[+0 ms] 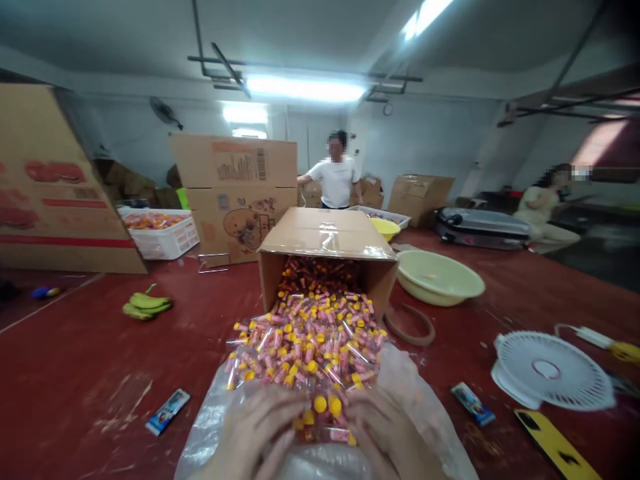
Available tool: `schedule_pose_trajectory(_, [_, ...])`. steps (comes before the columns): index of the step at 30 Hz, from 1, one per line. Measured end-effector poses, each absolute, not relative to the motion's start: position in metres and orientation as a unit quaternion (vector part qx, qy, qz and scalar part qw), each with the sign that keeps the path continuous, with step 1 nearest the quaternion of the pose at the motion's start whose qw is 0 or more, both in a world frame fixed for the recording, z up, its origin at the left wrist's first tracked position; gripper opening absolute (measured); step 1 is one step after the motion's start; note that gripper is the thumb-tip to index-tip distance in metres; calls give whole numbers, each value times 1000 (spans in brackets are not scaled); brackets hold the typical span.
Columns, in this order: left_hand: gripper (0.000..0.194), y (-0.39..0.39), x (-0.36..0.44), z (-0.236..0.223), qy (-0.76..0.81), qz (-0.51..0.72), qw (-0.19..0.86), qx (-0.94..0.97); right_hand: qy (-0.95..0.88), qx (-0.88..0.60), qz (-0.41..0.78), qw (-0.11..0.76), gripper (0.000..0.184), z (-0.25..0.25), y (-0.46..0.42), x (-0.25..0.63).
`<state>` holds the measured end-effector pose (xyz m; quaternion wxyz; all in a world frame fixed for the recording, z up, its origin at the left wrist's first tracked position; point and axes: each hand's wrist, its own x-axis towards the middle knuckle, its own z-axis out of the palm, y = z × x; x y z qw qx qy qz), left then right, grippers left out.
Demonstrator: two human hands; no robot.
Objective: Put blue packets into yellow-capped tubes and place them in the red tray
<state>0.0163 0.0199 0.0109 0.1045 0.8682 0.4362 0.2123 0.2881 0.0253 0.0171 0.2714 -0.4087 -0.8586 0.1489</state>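
Small clear tubes (320,340) with yellow caps and pink contents spill in a heap from a cardboard box (327,230) lying on its side. A clear plastic bag (420,400) is spread under the front of the heap. My left hand (265,420) rests at the heap's near left edge, its fingers apart and slightly bent, touching the tubes. Opposite it, at the near right edge, my right hand (385,420) also has its fingers spread against them. Several tubes lie between the two hands. Both hands look a little blurred, and their palms are hidden.
Bananas (145,305) and a blue packet (169,411) lie to the left on the red surface (90,360). On the right are a green basin (440,280), a white fan (550,370) and a yellow phone (555,443). A person (337,177) stands behind the box; another sits far right.
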Motion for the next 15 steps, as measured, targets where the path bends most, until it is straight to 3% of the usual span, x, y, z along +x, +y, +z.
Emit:
schedule_pose_trajectory(3, [49,53,45,0,518,219,50,825,-828,-466,144,276,38,13,48,250])
schedule_pose_trajectory(6, [52,80,64,-33,569,170,25,804,-810,-509,153,248,40,-3,63,227])
schedule_pose_trajectory(11, [55,91,66,-68,559,185,-26,808,-800,-519,182,240,57,-21,63,228])
schedule_pose_trajectory(15, [57,88,74,-65,562,180,42,806,-814,-486,252,194,67,-12,80,255])
